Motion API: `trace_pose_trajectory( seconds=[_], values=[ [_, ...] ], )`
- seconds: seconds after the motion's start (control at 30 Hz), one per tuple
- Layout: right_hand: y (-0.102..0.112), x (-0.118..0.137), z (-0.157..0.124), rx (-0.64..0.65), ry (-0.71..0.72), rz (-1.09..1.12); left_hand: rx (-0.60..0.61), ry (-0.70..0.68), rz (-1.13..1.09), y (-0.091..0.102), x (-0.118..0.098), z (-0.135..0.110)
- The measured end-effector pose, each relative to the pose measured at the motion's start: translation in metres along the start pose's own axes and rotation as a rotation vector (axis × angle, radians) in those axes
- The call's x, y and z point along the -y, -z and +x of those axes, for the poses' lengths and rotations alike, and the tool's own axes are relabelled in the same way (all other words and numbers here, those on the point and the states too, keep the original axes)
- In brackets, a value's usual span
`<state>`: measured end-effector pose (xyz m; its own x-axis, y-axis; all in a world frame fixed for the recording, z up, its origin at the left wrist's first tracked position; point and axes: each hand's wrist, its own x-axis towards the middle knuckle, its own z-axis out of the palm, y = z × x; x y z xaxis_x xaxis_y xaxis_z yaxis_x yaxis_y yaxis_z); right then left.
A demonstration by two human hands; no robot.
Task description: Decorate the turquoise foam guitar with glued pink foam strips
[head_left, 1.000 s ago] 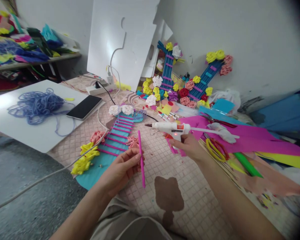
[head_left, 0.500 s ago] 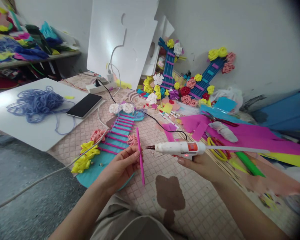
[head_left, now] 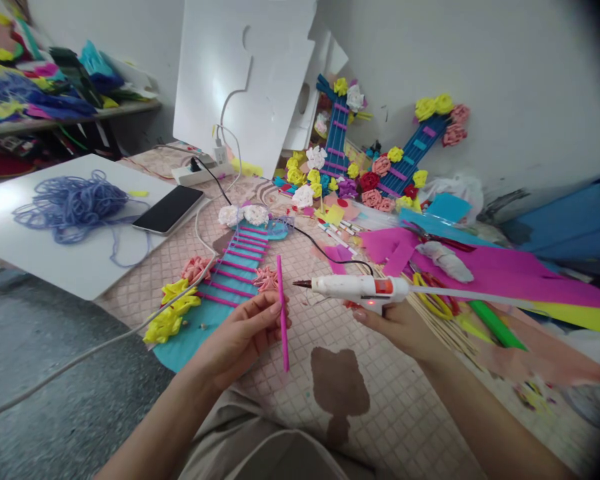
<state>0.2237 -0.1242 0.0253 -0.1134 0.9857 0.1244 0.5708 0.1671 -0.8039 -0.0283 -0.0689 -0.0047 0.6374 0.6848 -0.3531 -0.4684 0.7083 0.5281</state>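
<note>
Between the thumb and fingers of my left hand (head_left: pixel 253 327) is a thin magenta paper-wrapped stick (head_left: pixel 283 320), held nearly upright. My right hand (head_left: pixel 393 327) grips a white hot glue gun (head_left: pixel 353 288) with a small red light lit. Its dark nozzle points left, a short gap away from the stick. A glue stick (head_left: pixel 465 293) sticks out of the gun's back end. Beneath and beyond my left hand lies a turquoise guitar-shaped piece (head_left: pixel 200 333) with magenta bars across its neck and yellow, pink and white paper flowers along its edges.
A white cable (head_left: pixel 105 343) runs across the left side. Purple yarn (head_left: pixel 75 203) and a phone (head_left: pixel 169 210) lie on a white board (head_left: pixel 85 273). Two decorated blue guitar shapes (head_left: pixel 415 153) lean at the back. Scissors (head_left: pixel 433 293), wooden sticks (head_left: pixel 440 327) and magenta paper (head_left: pixel 520 273) lie at right.
The glue gun has risen slightly, with its nozzle a little higher beside the stick. The magenta stick stands slightly more upright in my left hand.
</note>
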Motion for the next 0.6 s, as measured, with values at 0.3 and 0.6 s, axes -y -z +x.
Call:
trace_pose_trajectory(
  seconds=[0.3, 0.6],
  values=[
    [-0.003, -0.002, -0.004, -0.013, -0.011, -0.031, -0.019, 0.003, 0.037, 0.001, 0.0, -0.001],
    [-0.006, 0.006, -0.011, 0.039, -0.065, -0.082, -0.003, 0.024, 0.018, 0.002, 0.002, 0.002]
  ],
)
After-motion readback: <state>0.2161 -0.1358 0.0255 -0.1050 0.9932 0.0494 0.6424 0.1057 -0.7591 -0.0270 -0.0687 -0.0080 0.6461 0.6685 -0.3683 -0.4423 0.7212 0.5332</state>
